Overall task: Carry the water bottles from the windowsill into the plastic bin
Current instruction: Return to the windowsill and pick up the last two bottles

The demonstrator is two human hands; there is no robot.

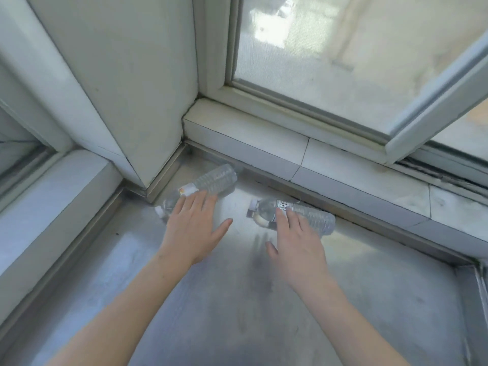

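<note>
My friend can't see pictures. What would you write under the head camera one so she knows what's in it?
Two open hands reach for two clear water bottles lying on their sides on a shiny metal windowsill: the left hand over the left bottle, the right hand over the right bottle. Behind them are white window frames and a hazy pane; no bin is in view.
</note>
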